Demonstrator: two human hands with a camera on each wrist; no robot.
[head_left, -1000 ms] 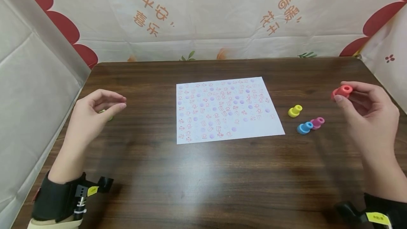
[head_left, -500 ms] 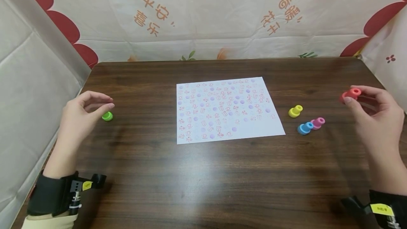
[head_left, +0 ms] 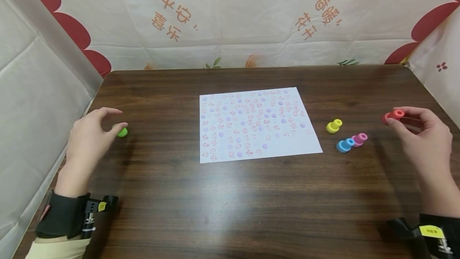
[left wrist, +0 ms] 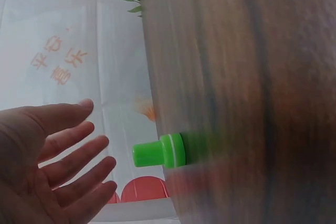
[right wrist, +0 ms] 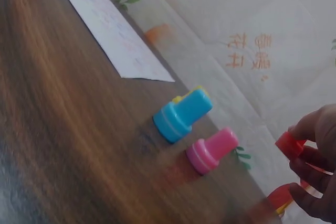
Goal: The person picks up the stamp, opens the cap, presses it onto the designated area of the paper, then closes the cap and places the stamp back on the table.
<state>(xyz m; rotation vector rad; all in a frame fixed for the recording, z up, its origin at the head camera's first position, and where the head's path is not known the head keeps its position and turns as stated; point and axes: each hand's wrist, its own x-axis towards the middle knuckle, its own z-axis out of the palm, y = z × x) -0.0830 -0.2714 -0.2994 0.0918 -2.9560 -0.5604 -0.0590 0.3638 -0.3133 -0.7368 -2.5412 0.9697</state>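
My left hand (head_left: 90,137) hovers beside a green toy stamp (left wrist: 160,151) that stands upright on the table. Thumb and forefinger are spread apart, and the left wrist view shows a gap between the fingers and the stamp's handle. In the head view the thumb partly covers this stamp. Over at the right, my right hand (head_left: 425,135) pinches a red stamp (head_left: 393,116) between thumb and fingers, above the tabletop. Nearest to it stand a pink stamp (right wrist: 211,151), a blue stamp (right wrist: 182,116) and a yellow stamp (head_left: 334,126), all handle up.
A white sheet (head_left: 287,147) covered in rows of small red and purple prints lies mid-table. The dark wooden table (head_left: 223,211) ends at a patterned white cloth (head_left: 230,19) behind, with more cloth at both sides. Each wrist wears a black camera strap (head_left: 66,215).
My left hand has moved left, and its thumb and forefinger have parted, bringing the green stamp into sight. The right hand has shifted rightward and lower with the red stamp.
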